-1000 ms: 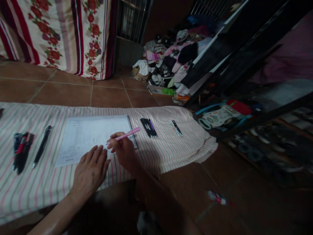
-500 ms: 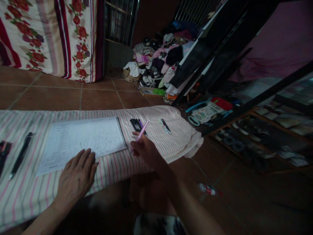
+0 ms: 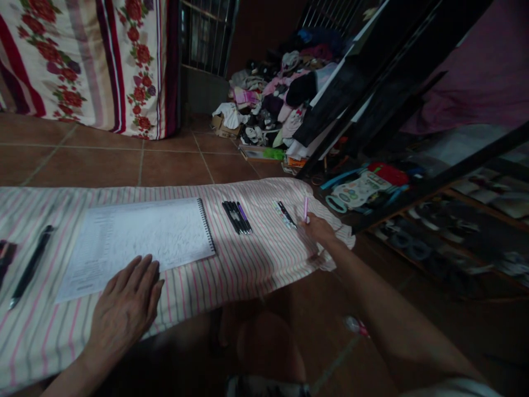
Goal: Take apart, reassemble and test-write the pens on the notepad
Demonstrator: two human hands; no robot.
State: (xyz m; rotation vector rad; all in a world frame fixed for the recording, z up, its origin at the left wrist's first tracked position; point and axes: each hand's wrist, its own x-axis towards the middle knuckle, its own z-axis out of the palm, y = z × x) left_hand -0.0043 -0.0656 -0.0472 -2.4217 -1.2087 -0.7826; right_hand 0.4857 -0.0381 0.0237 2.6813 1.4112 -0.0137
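My left hand (image 3: 130, 295) lies flat with fingers stretched out, resting on the striped cloth (image 3: 185, 300) and the near edge of a spiral notebook (image 3: 165, 226). Out at the right end of the cloth, my right hand (image 3: 320, 229) pinches a pink pen (image 3: 306, 208), held upright. Just left of that hand lie a dark pen and a pale patterned one, the dark pen (image 3: 286, 214) on the right. Several black and purple pens (image 3: 236, 217) sit side by side between the notebook and that pair.
A large black pen (image 3: 31, 267) and a dark object (image 3: 5, 256) lie at the left. Beyond the cloth is a tiled floor with a clothes pile (image 3: 273, 94). A rack (image 3: 454, 220) of shoes stands at right, and a bottle (image 3: 356, 325) lies on the floor.
My right hand has moved right with the pink pen, from beside the notebook's spiral past the two pens. The row of black and purple pens is now uncovered. My left hand has stayed in place.
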